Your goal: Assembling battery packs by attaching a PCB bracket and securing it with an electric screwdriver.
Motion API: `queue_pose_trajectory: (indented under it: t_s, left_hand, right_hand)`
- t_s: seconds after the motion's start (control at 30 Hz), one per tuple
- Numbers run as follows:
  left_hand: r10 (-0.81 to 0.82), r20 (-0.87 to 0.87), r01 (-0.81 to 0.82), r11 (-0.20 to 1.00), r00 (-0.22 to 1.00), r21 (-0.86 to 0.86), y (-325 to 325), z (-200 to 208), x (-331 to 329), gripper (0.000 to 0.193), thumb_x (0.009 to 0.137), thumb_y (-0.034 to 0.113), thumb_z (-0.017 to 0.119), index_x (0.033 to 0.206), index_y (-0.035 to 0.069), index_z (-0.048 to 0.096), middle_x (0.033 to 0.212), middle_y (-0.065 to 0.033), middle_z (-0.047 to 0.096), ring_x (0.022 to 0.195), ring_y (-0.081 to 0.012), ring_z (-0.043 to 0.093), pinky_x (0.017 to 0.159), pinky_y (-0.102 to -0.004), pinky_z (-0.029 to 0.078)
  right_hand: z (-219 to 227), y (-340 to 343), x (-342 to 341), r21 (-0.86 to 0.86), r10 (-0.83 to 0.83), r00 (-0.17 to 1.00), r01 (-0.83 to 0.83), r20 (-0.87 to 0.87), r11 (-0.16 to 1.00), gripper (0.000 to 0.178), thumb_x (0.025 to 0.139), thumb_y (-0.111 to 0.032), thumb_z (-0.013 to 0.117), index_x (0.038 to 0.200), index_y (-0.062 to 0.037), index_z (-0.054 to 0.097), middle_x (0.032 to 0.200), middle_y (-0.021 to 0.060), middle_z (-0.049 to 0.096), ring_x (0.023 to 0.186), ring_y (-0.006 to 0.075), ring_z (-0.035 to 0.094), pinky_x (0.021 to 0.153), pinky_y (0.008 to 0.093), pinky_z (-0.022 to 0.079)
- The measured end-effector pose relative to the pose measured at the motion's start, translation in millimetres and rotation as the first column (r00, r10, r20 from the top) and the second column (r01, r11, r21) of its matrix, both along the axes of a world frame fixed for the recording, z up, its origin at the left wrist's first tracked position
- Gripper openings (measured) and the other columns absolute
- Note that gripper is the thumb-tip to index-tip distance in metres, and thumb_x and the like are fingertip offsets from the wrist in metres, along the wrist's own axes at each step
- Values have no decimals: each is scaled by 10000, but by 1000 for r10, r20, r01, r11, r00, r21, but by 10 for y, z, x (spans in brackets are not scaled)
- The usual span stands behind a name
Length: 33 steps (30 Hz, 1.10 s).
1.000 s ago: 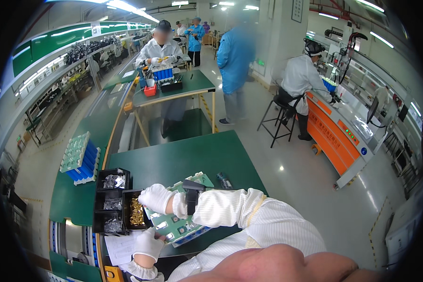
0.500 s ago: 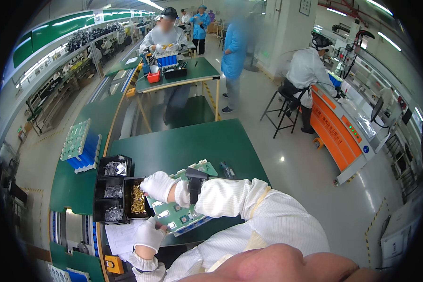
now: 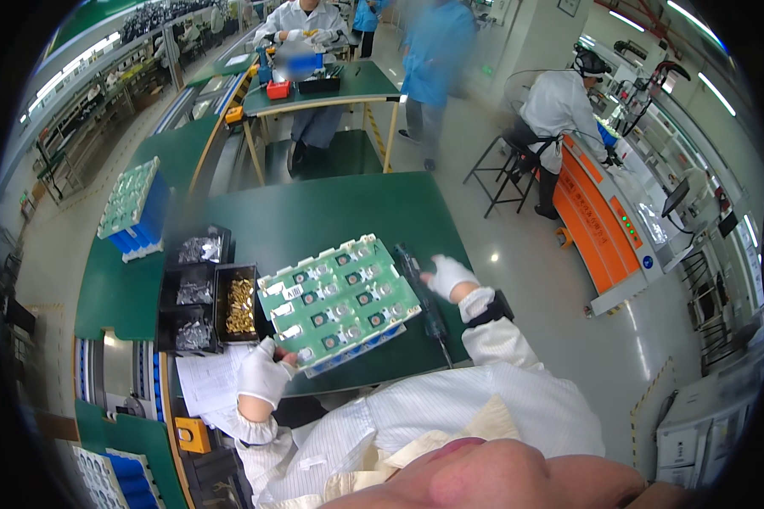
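A battery module (image 3: 339,297) with a green top plate and blue cells lies tilted on the green table in front of me. By its near left corner is my white-gloved left hand (image 3: 266,375), bare fingertips pinched together; what they hold, if anything, is too small to make out. My right hand (image 3: 452,278), gloved too, reaches over the table's right side with fingers apart and holds nothing. Just left of it lies a dark electric screwdriver (image 3: 431,316), its bit toward me, along the module's right side.
Black bins (image 3: 188,293) of silvery metal parts and a bin of brass-coloured screws (image 3: 240,307) stand left of the module. Papers (image 3: 208,382) and a yellow box (image 3: 193,435) lie nearer. Another module (image 3: 133,208) stands far left. A co-worker (image 3: 301,25) works at the table ahead.
My right hand has moved from above the screw bin, across the module, to the right beside the screwdriver. The module's top now shows uncovered. My left hand stays at the near left corner.
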<state>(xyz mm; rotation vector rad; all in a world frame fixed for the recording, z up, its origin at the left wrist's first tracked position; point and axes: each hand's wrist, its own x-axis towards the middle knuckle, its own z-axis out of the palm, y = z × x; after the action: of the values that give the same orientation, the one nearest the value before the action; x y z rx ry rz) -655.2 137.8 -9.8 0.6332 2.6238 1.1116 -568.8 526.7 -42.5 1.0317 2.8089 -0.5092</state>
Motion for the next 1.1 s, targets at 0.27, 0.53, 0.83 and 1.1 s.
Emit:
queue_pose_trajectory:
  t_s: [0.27, 0.53, 0.83, 1.1]
  left_hand:
    - [8, 54, -14, 994, 998, 113, 83, -73, -42, 216, 766, 133, 713, 798, -13, 557, 641, -134, 585, 545, -226, 541, 566, -324, 469]
    - [55, -4, -54, 987, 998, 152, -30, -138, 41, 196, 783, 179, 663, 893, 22, 619, 790, -188, 649, 725, -337, 637, 650, -395, 493]
    - [436, -71, -428, 898, 897, 103, -897, -285, -345, 202, 801, 146, 689, 960, 36, 631, 855, -155, 658, 780, -285, 638, 720, -329, 497]
    - [378, -230, -426, 880, 897, -213, -1319, -225, -1333, 295, 816, 138, 638, 1104, 78, 620, 1059, -184, 629, 988, -351, 600, 843, -391, 483]
  right_hand:
    - [-543, -317, 215, -139, -67, 979, 41, -191, 989, 579, 815, -283, 637, 1296, -17, 452, 1152, 253, 584, 1058, 377, 577, 894, 425, 470]
    - [-805, -311, 88, -288, 141, 954, -217, -263, 933, 331, 860, -251, 562, 1076, -1, 585, 1130, 250, 587, 1059, 376, 573, 882, 420, 475]
    - [1006, -341, -564, -301, 41, 681, -376, -731, 876, 317, 942, -204, 543, 1242, -101, 532, 915, 27, 570, 602, 33, 468, 486, 176, 384]
    - [1056, -1801, -1330, 155, 659, 335, -807, -673, 569, 358, 805, -84, 671, 1154, -111, 593, 893, 60, 606, 686, 155, 573, 650, 284, 490]
